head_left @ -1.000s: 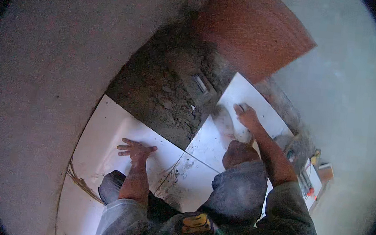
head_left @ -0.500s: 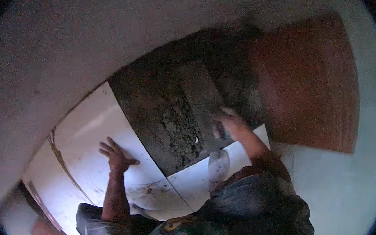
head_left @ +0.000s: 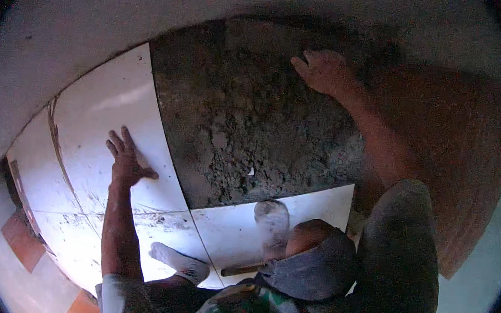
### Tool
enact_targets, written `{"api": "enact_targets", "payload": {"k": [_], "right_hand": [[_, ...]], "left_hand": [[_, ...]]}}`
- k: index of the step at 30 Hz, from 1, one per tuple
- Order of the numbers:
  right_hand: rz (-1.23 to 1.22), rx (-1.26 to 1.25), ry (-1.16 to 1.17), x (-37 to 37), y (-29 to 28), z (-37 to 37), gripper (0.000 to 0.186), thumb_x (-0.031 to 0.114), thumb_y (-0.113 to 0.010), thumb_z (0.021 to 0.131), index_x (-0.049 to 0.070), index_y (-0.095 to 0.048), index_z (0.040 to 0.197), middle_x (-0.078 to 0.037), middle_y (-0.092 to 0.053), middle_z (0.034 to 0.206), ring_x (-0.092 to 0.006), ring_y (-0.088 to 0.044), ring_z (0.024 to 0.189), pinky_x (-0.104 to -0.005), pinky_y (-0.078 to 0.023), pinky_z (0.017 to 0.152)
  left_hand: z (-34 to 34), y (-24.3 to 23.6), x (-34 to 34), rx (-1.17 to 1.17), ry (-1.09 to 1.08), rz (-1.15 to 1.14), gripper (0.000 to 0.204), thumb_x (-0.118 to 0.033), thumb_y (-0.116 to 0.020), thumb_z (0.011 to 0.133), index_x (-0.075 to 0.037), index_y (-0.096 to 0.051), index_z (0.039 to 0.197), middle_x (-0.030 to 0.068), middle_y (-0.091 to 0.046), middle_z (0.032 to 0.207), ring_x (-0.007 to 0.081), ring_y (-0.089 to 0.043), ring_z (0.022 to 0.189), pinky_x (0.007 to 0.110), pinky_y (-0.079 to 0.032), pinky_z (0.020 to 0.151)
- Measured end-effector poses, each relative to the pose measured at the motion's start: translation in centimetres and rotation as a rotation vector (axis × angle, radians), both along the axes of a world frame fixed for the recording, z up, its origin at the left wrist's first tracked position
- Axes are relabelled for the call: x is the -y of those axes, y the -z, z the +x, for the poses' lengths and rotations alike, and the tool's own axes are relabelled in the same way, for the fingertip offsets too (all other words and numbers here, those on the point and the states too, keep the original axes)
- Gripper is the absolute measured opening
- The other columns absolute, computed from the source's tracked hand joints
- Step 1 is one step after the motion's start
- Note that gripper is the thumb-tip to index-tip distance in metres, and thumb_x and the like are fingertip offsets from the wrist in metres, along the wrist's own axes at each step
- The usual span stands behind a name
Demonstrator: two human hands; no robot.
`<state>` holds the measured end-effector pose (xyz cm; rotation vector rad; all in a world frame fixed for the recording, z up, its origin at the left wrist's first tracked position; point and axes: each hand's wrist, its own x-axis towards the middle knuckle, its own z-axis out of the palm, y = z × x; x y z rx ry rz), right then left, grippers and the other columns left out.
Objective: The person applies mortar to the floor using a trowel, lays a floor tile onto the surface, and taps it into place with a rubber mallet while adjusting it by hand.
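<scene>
Moved since half a second ago: right hand (head_left: 326,72) now farther out across the grey mortar bed (head_left: 247,132), fingers spread, flat on it, holding nothing. Left hand (head_left: 125,159) planted open on white tile (head_left: 107,106) just left of the mortar.

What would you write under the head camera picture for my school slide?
A crouching person rests the left hand flat on a laid white tile while the right hand reaches across a patch of rough grey mortar.
</scene>
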<state>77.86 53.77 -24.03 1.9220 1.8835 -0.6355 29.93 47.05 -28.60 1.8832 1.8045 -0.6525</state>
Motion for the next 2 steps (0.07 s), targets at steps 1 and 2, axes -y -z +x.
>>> {"api": "enact_targets", "payload": {"k": [1, 2], "right_hand": [[-0.034, -0.008, -0.091, 0.7, 1.2, 0.9, 0.058, 0.050, -0.043, 0.090, 0.009, -0.044, 0.130, -0.021, -0.052, 0.122, -0.0375, -0.052, 0.109, -0.0491, -0.040, 0.095], [-0.067, -0.012, -0.173, 1.5, 2.9, 2.1, 0.059, 0.052, -0.043, 0.089, 0.015, -0.040, 0.134, -0.021, -0.049, 0.126, -0.0401, -0.051, 0.110, -0.0508, -0.038, 0.097]], "left_hand": [[0.2, -0.1, 0.1, 0.015, 0.001, 0.020, 0.154, -0.036, -0.091, 0.033, -0.014, 0.015, 0.141, 0.0263, 0.017, 0.144, 0.0489, 0.010, 0.132, 0.054, -0.027, 0.104], [0.4, -0.3, -0.1, 0.001, -0.011, -0.002, 0.151, -0.036, -0.091, 0.035, -0.016, 0.013, 0.142, 0.0251, 0.017, 0.145, 0.0486, 0.010, 0.132, 0.055, -0.028, 0.104]]}}
